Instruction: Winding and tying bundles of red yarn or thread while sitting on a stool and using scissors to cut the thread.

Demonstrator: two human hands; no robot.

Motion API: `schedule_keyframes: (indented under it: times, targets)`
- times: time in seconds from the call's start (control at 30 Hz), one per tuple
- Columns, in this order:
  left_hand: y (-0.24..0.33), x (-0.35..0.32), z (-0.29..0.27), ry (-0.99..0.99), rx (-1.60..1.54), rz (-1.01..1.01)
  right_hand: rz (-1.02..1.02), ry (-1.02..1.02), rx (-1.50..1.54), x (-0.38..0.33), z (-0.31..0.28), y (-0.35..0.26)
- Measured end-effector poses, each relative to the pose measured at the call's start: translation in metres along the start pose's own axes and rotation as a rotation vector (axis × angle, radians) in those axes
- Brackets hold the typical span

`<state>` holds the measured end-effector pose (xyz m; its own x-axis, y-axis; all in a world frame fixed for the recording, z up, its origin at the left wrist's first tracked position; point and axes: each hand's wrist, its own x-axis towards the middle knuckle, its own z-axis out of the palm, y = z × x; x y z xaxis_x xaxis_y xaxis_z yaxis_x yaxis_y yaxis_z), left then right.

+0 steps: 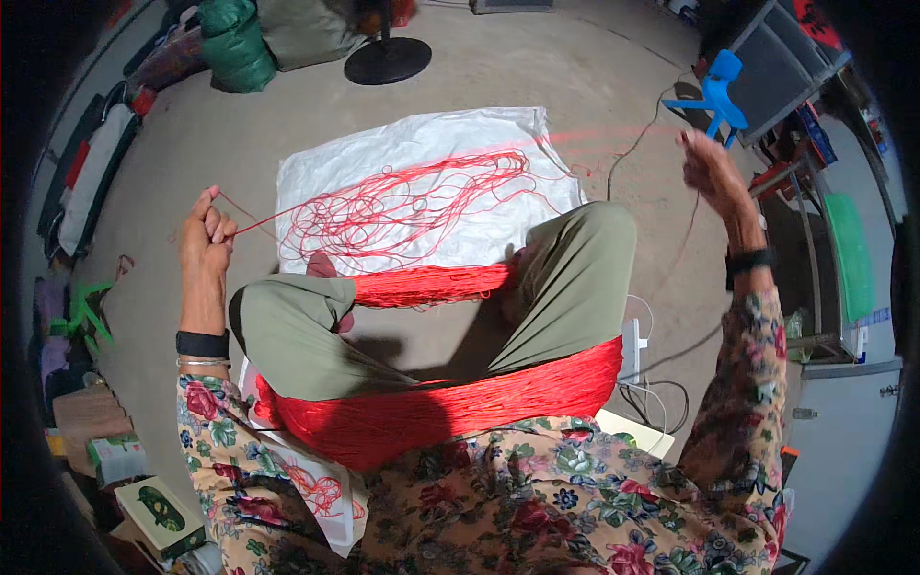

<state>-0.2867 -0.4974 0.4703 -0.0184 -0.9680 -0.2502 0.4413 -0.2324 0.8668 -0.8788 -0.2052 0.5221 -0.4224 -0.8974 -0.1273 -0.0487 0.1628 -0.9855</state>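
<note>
My left hand (pixel 206 235) is raised at the left, fingers pinched on a strand of red cord (pixel 257 224). Farther to the right and higher, my right hand (pixel 714 172) is also closed, at the end of a motion-blurred red strand that stretches across from the left side. Between the hands, a loose tangle of red cord (pixel 335 225) lies on a white woven sheet (pixel 422 134) on the floor. A thick hank of red cord (pixel 479 407) loops around my bent knees, one side across my lap and the other across the shins.
A blue plastic stool (pixel 719 91) stands at the far right by dark cabinets. A round black stand base (pixel 388 61) and a green sack (pixel 233 48) are at the back. Boxes (pixel 158 513) crowd the lower left. Cables (pixel 671 402) lie on the floor at right.
</note>
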Motion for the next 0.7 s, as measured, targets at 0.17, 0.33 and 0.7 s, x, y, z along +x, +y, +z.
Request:
schedule_keyframes:
  times: [0.17,0.33,0.7]
  targets:
    - [-0.006,0.001,-0.001,0.076,-0.016,0.002,-0.087,0.014,-0.194,0.050,0.026,-0.037]
    - [0.000,0.012,-0.049,0.155,-0.037,0.014,0.016,-0.037,-0.381,0.059,0.005,0.004]
    - [-0.010,0.033,-0.020,0.072,0.292,0.069,0.152,-0.093,-0.212,0.046,-0.030,0.092]
